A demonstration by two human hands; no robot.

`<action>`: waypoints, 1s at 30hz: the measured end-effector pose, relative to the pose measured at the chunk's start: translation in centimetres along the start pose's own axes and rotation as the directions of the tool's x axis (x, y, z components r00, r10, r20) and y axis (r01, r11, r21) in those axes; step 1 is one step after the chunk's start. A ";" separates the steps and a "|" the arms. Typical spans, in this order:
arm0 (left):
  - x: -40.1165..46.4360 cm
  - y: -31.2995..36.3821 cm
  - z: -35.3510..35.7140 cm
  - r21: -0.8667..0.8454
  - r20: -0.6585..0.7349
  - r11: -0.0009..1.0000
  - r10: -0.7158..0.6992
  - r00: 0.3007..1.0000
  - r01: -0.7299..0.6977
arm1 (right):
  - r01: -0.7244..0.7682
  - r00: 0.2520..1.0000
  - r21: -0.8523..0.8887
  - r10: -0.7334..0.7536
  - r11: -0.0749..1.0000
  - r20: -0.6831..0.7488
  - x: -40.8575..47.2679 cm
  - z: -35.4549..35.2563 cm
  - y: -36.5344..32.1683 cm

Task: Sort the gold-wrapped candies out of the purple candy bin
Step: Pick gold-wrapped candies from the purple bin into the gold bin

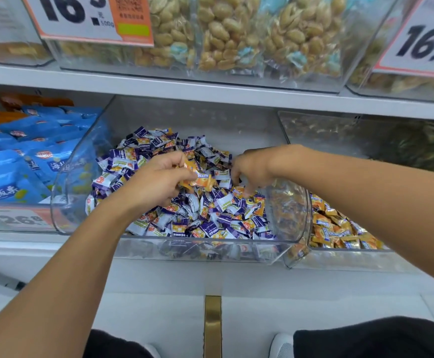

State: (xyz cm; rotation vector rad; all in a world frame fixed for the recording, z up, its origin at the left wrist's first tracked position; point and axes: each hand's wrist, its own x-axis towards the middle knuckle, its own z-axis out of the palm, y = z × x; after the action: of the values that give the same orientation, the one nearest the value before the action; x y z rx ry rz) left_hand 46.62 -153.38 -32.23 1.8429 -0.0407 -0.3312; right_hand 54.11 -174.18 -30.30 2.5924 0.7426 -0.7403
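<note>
Clutching gold-wrapped candies [197, 178], the left grip [156, 182] hovers while the right grip [249, 169] pinches into the purple candy bin [159, 250].

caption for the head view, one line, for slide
Left hand holds gold-wrapped candies while right hand digs in the purple candy bin.

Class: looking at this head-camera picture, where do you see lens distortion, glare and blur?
Head view: the shelf edge bows, wide-angle distortion; glare streaks the clear bin wall; the price tag at the top right corner is soft; the left hand and its gold-wrapped candies are slightly blurred.
</note>
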 end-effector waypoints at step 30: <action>0.6 0.8 2.1 -0.351 -0.081 0.933 -0.109 0.991 0.074 | -0.077 0.996 0.003 0.077 0.997 -0.045 -1.0 -1.5 0.6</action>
State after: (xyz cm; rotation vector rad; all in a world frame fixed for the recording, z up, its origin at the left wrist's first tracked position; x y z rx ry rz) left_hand 46.76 -155.70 -32.18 1.5088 0.1648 -0.2904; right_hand 54.24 -174.35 -28.42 2.6299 0.6509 -0.6618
